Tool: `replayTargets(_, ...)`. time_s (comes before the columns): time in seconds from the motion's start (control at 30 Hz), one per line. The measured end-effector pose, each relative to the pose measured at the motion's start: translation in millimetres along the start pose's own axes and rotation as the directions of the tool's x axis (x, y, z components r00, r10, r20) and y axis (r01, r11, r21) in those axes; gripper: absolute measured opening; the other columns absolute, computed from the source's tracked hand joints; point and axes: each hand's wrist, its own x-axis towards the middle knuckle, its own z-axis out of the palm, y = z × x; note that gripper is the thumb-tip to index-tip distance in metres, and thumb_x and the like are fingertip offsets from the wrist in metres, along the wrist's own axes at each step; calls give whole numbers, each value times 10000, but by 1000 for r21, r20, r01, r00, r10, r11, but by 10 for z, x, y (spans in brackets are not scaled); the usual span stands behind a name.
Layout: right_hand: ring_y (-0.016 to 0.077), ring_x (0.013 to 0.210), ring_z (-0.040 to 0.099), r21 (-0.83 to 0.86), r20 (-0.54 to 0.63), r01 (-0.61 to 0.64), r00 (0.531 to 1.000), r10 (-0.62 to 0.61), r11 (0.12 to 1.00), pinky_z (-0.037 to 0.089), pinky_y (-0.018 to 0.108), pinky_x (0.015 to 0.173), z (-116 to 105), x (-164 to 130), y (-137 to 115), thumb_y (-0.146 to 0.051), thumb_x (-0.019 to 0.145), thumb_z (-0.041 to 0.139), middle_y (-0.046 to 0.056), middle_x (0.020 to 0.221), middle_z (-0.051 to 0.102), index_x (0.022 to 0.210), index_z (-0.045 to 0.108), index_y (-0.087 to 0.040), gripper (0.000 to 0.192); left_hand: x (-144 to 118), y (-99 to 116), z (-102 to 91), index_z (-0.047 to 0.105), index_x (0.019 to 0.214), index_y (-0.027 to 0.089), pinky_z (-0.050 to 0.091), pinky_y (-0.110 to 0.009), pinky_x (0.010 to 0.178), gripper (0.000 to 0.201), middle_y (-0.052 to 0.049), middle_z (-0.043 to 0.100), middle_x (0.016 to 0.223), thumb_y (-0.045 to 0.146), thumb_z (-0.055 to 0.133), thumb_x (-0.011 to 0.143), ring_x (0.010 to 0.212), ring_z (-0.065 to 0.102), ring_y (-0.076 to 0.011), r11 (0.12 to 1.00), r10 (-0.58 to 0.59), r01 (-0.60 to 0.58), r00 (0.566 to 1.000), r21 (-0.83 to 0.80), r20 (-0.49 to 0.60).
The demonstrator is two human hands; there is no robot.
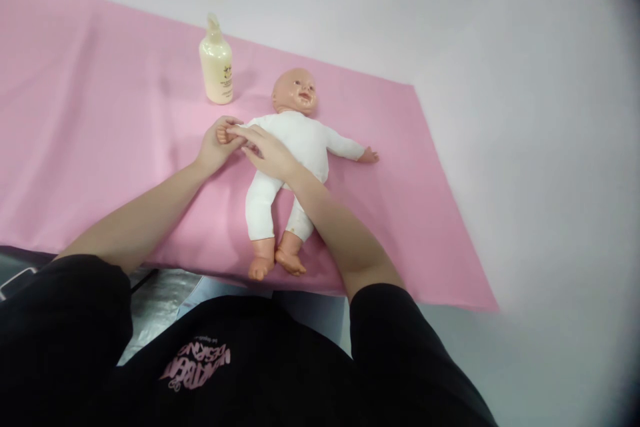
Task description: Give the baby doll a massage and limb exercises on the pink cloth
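Observation:
A baby doll [300, 147] in a white bodysuit lies on its back on a pink sheet [100, 113], head pointing away from me. My left hand [216, 145] is curled around the doll's small hand at the end of its outstretched arm. My right hand [267, 152] lies flat over that same arm and the doll's chest, fingers pointing left and touching the arm. The doll's other arm stretches out to the right.
A cream lotion bottle [216, 67] with a pump top stands upright on the sheet, beyond my left hand and left of the doll's head. The sheet's near edge runs just past the doll's feet. A white surface surrounds the sheet on the right.

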Motion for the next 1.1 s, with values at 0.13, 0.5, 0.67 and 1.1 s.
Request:
replayTargets(0.13, 263, 1288, 678, 1, 10, -12, 1000, 12, 1000, 578, 503, 1230, -12, -3, -21, -88, 1049, 482, 118, 1452, 698, 1605, 641, -263, 604, -1, -38, -21, 665, 1130, 236, 655, -300, 768, 402, -2, 773, 927, 340, 898, 819, 825, 785, -189, 1000, 1, -1, 1000, 16, -2)
replayTargets(0.5, 260, 1239, 693, -3, 25, -37, 999, 38, 999, 592, 485, 1206, -13, -1, -35, -97, 1042, 492, 133, 1488, 672, 1603, 615, -242, 592, 1, -15, 4, 655, 1099, 237, 647, -298, 783, 415, 0, 770, 929, 347, 910, 790, 827, 769, -180, 999, -34, 34, 999, -8, -32)
replayTargets(0.67, 255, 1206, 695, 13, 13, -52, 999, 52, 999, 595, 485, 1205, -10, 0, -37, -88, 1025, 505, 106, 1432, 694, 1616, 612, -280, 631, -10, 62, 19, 640, 1084, 239, 643, -296, 795, 418, -4, 759, 919, 376, 917, 803, 850, 772, -185, 999, -43, 43, 999, -9, -28)
replayTargets(1.1, 254, 1248, 692, -5, 19, -42, 999, 42, 999, 584, 464, 1198, -4, 2, -38, -86, 1035, 497, 127, 1497, 673, 1571, 619, -232, 569, -8, 49, 19, 673, 1084, 234, 648, -301, 786, 377, -7, 773, 927, 287, 888, 778, 845, 761, -187, 999, -51, 52, 997, 16, -60)
